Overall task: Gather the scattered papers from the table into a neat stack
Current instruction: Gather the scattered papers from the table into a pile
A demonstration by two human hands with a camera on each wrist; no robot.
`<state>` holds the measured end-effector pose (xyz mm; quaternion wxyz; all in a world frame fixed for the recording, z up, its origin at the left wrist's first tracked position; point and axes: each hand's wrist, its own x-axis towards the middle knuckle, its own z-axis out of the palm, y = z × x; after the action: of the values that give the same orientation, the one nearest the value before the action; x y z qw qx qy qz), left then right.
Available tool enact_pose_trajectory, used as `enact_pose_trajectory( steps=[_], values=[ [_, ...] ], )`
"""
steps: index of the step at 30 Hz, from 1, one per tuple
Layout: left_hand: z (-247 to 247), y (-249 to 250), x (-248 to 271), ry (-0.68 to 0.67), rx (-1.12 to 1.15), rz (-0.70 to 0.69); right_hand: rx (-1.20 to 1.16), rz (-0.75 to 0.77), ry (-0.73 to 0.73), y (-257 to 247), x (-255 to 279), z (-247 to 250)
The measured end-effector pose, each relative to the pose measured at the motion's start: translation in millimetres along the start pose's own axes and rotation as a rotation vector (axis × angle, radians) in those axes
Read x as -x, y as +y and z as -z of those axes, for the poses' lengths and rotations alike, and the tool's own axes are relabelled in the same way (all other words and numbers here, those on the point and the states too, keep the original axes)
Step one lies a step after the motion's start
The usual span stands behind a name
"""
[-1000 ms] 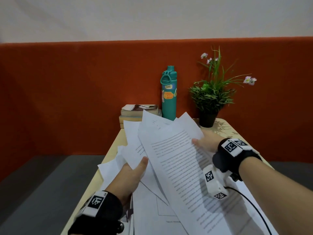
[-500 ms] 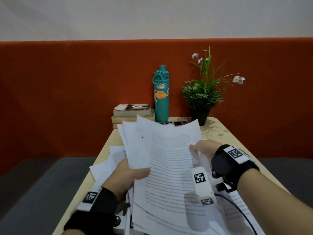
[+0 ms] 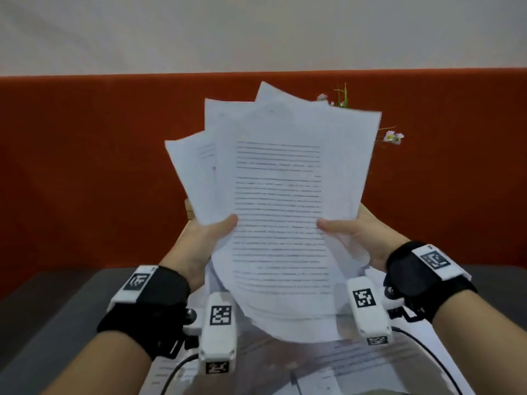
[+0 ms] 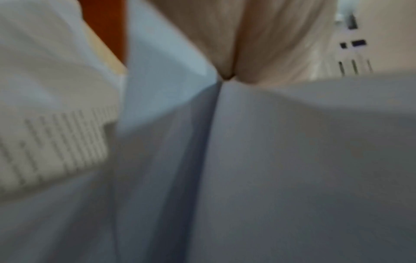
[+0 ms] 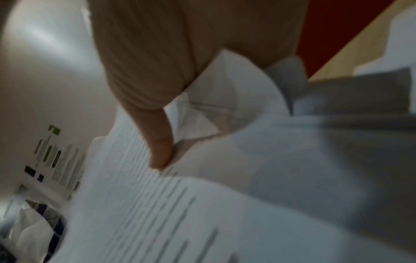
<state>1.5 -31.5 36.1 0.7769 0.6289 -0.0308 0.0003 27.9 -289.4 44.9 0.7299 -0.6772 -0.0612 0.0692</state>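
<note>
Both of our hands held one loose sheaf of white printed paper sheets [image 3: 278,212] upright in front of us, above the desk. Our left hand [image 3: 199,243] gripped the sheaf's lower left edge, thumb pressed across the front sheet and the fingers hidden behind. Our right hand [image 3: 362,240] gripped the lower right edge in the same way, thumb on the front page. In the right wrist view the thumb [image 5: 161,142] pinched down on a line of text, with folded paper corners bunched under the palm. The left wrist view showed only blurred sheets meeting in the crook of our hand [image 4: 247,39].

The sheets were not squared up: they fanned apart at the top, with several corners poking out to the left and above the front page. The bottom edges curved toward us. Each wrist wore a black strap carrying white marker blocks.

Beneath the sheaf, more printed white pages [image 3: 370,363] lay flat on the pale wooden desk [image 3: 368,215]. Behind the sheaf's upper right corner, pink flowers on thin green stems [image 3: 393,136] showed against the orange-red padded wall [image 3: 85,172].
</note>
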Motion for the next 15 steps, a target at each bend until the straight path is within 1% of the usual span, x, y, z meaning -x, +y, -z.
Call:
enact_pose_trajectory(
  steps=[1, 2, 3, 6, 7, 8, 9, 10, 11, 12, 13, 15],
  values=[
    [-4, 2, -2, -0.002, -0.04, 0.02, 0.018, 0.011, 0.034, -2, 2, 1],
    [-6, 5, -2, -0.001, -0.161, 0.038, 0.014, 0.026, 0.096, -4, 3, 4],
    [-5, 8, -2, 0.004, -0.346, 0.072, -0.005, 0.043, 0.167, -7, 4, 7],
    [23, 11, 0, 0.073, -1.036, 0.282, 0.023, 0.085, 0.35, -16, 11, 23],
    [32, 10, 5, 0.052, -1.243, 0.38, 0.059, 0.081, 0.379, -16, 13, 30],
    [39, 7, 8, 0.017, -1.395, 0.488, 0.099, 0.073, 0.406, -14, 14, 35],
    [44, 2, 12, 0.004, -1.467, 0.597, 0.133, 0.064, 0.423, -12, 15, 40],
    [48, -7, 15, -0.022, -1.449, 0.653, 0.156, 0.05, 0.435, -8, 14, 44],
    [48, -15, 19, -0.059, -1.404, 0.658, 0.173, 0.036, 0.441, -6, 14, 45],
    [48, -22, 22, -0.029, -1.332, 0.631, 0.186, 0.022, 0.45, -4, 14, 45],
    [47, -29, 23, 0.011, -1.331, 0.6, 0.191, 0.01, 0.459, -3, 14, 45],
    [40, -36, 29, 0.09, -1.549, 0.52, 0.204, -0.005, 0.478, 1, 13, 45]
  ],
)
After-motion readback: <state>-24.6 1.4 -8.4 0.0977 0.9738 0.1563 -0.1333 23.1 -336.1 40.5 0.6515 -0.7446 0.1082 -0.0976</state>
